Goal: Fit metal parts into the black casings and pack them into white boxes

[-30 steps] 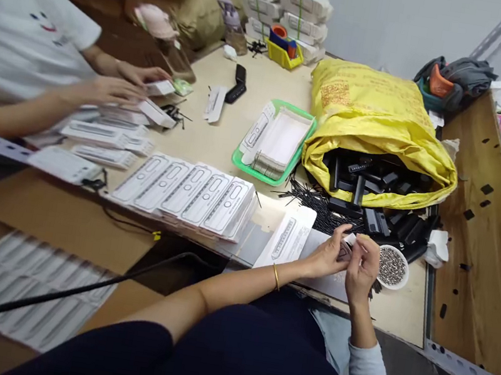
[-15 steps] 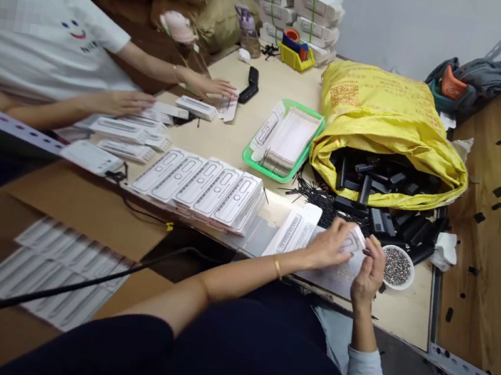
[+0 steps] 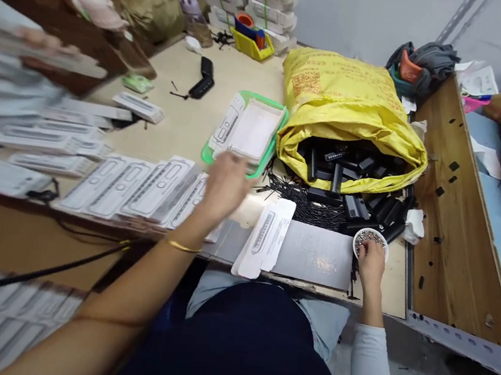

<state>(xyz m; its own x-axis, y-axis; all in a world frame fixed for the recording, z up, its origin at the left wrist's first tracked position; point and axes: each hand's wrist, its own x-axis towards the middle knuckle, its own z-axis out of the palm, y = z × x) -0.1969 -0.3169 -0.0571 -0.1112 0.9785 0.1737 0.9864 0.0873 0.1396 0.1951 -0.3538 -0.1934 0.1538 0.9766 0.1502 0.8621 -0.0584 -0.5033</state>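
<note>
My left hand (image 3: 224,190) reaches out over the right end of a row of white blister packs (image 3: 136,188), just below the green tray (image 3: 209,157) of white cards. It is smeared by motion and its fingers cannot be read. My right hand (image 3: 369,260) rests at the small white bowl of metal beads (image 3: 370,238), fingertips pinched at its near rim. A single white pack (image 3: 266,237) lies between my hands beside a grey metal plate (image 3: 315,261).
A yellow sack (image 3: 352,112) spills black plastic parts (image 3: 350,184) and thin black pins (image 3: 304,205) at the right. A co-worker's blurred arm and packs (image 3: 19,113) fill the left. A wooden side wall (image 3: 461,208) bounds the table. A black cable (image 3: 27,276) runs below.
My hands have come apart: the left has swung left to the pack row, the right has dropped to the bead bowl. The small white piece they held together is gone from view. The camera shifted.
</note>
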